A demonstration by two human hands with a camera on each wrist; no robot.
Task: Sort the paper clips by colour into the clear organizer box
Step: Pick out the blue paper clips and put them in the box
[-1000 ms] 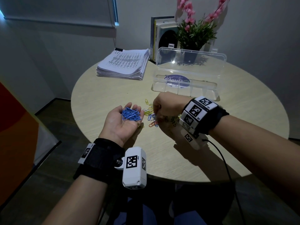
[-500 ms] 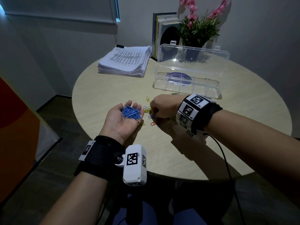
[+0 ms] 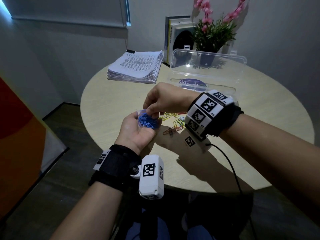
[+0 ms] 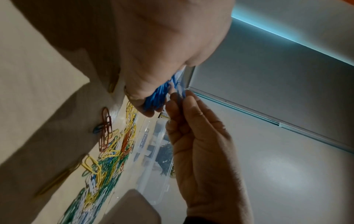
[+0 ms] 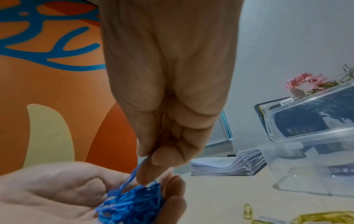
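Observation:
My left hand (image 3: pixel 138 130) is palm up over the table's near left edge, cupped round a pile of blue paper clips (image 3: pixel 147 121). My right hand (image 3: pixel 150 111) hovers just above that palm. Thumb and forefinger pinch a single blue clip (image 5: pixel 132 177) whose lower end touches the blue pile (image 5: pixel 132 203). Mixed loose clips (image 3: pixel 173 118) in yellow, red, green and white lie on the table to the right of my left hand, partly hidden by my right wrist. The clear organizer box (image 3: pixel 225 87) stands open behind them with its lid (image 3: pixel 207 70) raised.
A thick stack of printed papers (image 3: pixel 136 66) lies at the back left of the round wooden table (image 3: pixel 110 104). Books (image 3: pixel 173 37) and a potted pink-flowered plant (image 3: pixel 213 35) stand behind the box. A cable (image 3: pixel 230 167) trails from my right wrist across the near edge.
My right hand has left the loose clips on the table and risen leftward over my left palm with a blue clip. The left hand has cupped more round its pile.

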